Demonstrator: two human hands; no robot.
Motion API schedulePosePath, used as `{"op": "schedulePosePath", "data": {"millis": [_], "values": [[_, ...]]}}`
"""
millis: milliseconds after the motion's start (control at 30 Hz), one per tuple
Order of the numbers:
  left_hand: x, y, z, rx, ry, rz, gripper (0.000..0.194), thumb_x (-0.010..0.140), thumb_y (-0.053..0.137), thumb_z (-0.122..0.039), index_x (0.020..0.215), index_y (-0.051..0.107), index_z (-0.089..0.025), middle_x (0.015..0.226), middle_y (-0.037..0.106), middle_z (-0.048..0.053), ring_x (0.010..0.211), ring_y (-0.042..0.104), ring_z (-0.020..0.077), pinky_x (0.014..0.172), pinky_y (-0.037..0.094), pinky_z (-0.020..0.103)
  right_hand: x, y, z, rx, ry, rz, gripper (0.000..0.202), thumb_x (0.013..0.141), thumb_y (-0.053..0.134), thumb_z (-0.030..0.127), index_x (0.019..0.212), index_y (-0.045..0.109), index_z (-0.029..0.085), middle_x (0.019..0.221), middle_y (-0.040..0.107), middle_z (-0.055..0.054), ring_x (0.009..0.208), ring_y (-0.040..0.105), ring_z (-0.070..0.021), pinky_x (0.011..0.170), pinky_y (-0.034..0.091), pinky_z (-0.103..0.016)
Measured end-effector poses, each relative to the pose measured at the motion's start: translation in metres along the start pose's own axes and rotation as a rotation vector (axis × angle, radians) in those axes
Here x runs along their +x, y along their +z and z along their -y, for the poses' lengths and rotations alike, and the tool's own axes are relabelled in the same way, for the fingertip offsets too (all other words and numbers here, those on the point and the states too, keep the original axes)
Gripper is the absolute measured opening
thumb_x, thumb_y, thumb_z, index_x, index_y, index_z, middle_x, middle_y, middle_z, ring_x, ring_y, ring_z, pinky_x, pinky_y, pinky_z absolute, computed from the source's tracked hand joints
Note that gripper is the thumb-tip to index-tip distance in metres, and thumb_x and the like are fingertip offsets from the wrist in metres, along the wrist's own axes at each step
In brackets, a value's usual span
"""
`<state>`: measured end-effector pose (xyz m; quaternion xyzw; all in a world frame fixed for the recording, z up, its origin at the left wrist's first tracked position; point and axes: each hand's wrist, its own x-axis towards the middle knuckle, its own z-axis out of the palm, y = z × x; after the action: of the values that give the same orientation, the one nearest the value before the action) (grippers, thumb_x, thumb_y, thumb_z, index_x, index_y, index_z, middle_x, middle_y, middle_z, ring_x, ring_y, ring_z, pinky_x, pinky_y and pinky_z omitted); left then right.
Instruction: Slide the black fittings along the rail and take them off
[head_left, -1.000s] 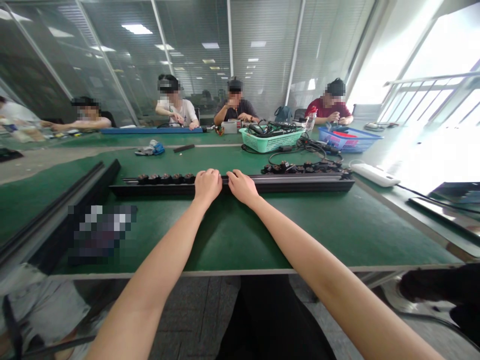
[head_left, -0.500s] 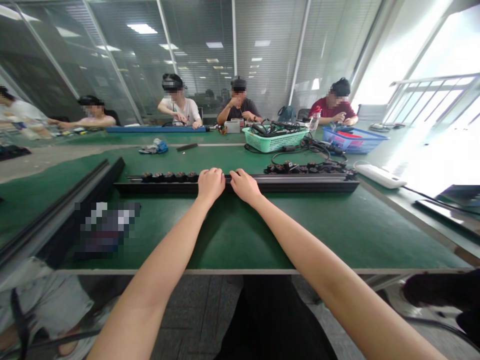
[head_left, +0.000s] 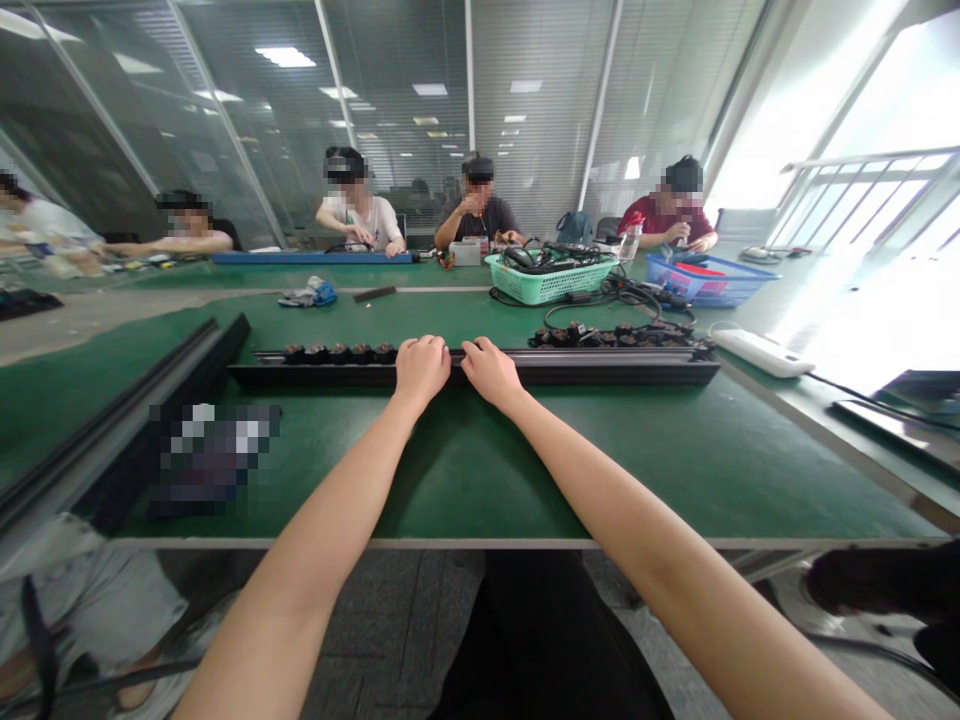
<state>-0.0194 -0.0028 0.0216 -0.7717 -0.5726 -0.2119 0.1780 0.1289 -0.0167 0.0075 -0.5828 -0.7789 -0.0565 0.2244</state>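
A long black rail (head_left: pixel 600 374) lies crosswise on the green table. My left hand (head_left: pixel 422 370) and my right hand (head_left: pixel 489 370) grip it near its middle, a small gap apart, with fingers curled over its far side. Several black round parts (head_left: pixel 340 354) stand in a row along the rail to the left of my left hand. More black parts (head_left: pixel 622 336) with cables lie behind the rail on the right. What my fingertips touch on the far side is hidden.
Behind the rail are a green basket (head_left: pixel 551 284) of cables, a blue basket (head_left: pixel 705 283), and a blue-grey cloth (head_left: pixel 307 293). A white power strip (head_left: pixel 761 352) lies right. Other black rails (head_left: pixel 165 410) run along the left. Several people sit across the table.
My hands and the rail look unchanged. Across the table at the right, the person in red has shifted their hands slightly.
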Motion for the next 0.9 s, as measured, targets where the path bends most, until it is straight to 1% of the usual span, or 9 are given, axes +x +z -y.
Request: {"op": "schedulePosePath", "data": {"millis": [167,333,467,633,900], "values": [[-0.0007,-0.0019,-0.0012,0.001,-0.003,0.002,0.032,0.102,0.041,-0.021,0.106,0.073,-0.014,0.112,0.076,0.017,0.107,0.070,0.0300,0.101,0.046,0.042,-0.0001,-0.0004,0.0005,-0.001,0.004,-0.002,0.039,0.108,0.037,0.024,0.136,0.063,0.021,0.136,0.061,-0.014,0.116,0.063,-0.0249,0.092,0.054,-0.033],[-0.0008,-0.0023,-0.0016,0.004,0.001,-0.002,0.032,0.102,0.041,-0.021,0.105,0.072,-0.015,0.112,0.076,0.017,0.106,0.070,0.0294,0.101,0.047,0.042,0.0013,0.0010,0.0007,-0.020,0.009,-0.007,0.037,0.107,0.038,0.023,0.132,0.065,0.020,0.132,0.063,-0.014,0.115,0.063,-0.0257,0.096,0.052,-0.034],[-0.0006,-0.0017,-0.0012,0.009,0.003,0.000,0.033,0.102,0.040,-0.021,0.104,0.073,-0.015,0.112,0.076,0.017,0.107,0.071,0.0297,0.101,0.047,0.042,0.0023,0.0015,-0.0001,-0.023,0.017,0.001,0.034,0.107,0.039,0.023,0.128,0.066,0.019,0.129,0.063,-0.015,0.114,0.063,-0.0255,0.096,0.051,-0.034],[-0.0005,-0.0029,-0.0018,0.006,-0.003,0.011,0.033,0.103,0.040,-0.021,0.105,0.073,-0.014,0.111,0.076,0.017,0.107,0.071,0.0301,0.101,0.046,0.042,0.0026,0.0004,0.0000,-0.025,0.014,0.009,0.033,0.107,0.039,0.023,0.128,0.065,0.019,0.130,0.062,-0.015,0.114,0.063,-0.0256,0.095,0.051,-0.033],[-0.0006,-0.0030,-0.0016,0.002,-0.009,0.001,0.034,0.102,0.039,-0.020,0.104,0.073,-0.015,0.110,0.076,0.016,0.105,0.071,0.0291,0.101,0.047,0.042,0.0026,0.0017,0.0020,-0.039,0.020,0.005,0.033,0.107,0.039,0.023,0.127,0.065,0.018,0.132,0.061,-0.016,0.115,0.064,-0.0258,0.096,0.051,-0.033]]}}
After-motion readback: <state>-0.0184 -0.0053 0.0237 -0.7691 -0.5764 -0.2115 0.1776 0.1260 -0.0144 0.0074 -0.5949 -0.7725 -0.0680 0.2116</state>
